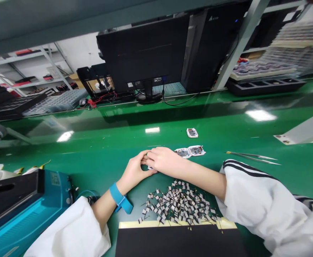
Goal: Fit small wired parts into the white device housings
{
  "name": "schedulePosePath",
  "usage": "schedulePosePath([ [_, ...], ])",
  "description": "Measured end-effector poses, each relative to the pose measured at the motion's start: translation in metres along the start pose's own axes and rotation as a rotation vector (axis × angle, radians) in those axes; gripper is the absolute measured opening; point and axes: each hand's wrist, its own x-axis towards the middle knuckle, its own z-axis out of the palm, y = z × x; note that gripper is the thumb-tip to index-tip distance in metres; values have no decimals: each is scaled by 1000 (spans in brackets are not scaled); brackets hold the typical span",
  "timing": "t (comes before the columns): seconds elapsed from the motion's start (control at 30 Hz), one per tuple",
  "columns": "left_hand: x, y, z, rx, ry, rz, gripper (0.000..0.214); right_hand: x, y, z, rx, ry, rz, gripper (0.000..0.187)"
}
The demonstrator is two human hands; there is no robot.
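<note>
My left hand (136,173), with a blue wrist strap (120,198), and my right hand (164,160) meet at the middle of the green bench (113,142). Their fingers close around a small pale piece (150,167), mostly hidden. Just right of them lie two small circuit modules in white frames (190,152), and a third (192,132) lies farther off. A heap of tiny black-and-metal components (179,201) spreads below my right forearm. Steel tweezers (252,157) lie to the right.
A black mat with a yellow taped edge (177,239) lies at the front. A blue machine (19,203) stands at the left. A monitor back (145,53) and stacked trays (263,71) stand behind the bench.
</note>
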Motion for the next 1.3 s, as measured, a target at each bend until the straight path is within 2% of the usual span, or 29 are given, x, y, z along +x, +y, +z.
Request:
schedulePosePath([
  [0.1,2,-1,0,23,6,30,55,-3,7,-9,-14,-27,8,16],
  [0.17,11,-9,-4,47,50,33,54,-12,21,-19,-30,-37,86,17],
  [0.23,26,-23,-13,86,143,10,51,-25,42,-28,-57,-29,283,21],
  [0.3,45,-40,-26,140,243,-25,50,-40,66,-31,-84,-15,563,29],
  [0.4,62,-55,-43,221,337,-17,55,-59,91,-19,-85,-92,882,42],
  [0.47,59,-49,-44,242,319,59,50,-67,98,-7,-69,-153,988,48],
  [0.53,42,-32,-37,229,190,175,35,-70,100,2,-49,-184,1037,48],
  [0.57,31,-21,-31,214,86,234,27,-70,100,5,-37,-189,1048,46],
  [0.63,6,2,-20,172,-151,338,18,-69,100,5,-5,-183,1048,42],
  [0.7,-13,19,-12,118,-382,430,24,-63,96,2,35,-145,1011,39],
  [0.8,-21,29,-9,112,-586,492,34,-49,79,-2,125,-46,872,43],
  [0.87,-20,27,-12,139,-606,493,31,-37,59,-1,217,-4,717,44],
  [0.97,-19,22,-15,179,-574,498,29,-24,28,7,365,-9,470,39],
  [1.03,-21,20,-15,198,-566,540,33,-22,15,14,436,-18,370,38],
  [1.17,-24,19,-14,170,-563,644,30,-26,11,23,574,35,310,50],
  [1.3,-23,19,-14,163,-540,616,23,-24,14,27,643,127,260,28],
])
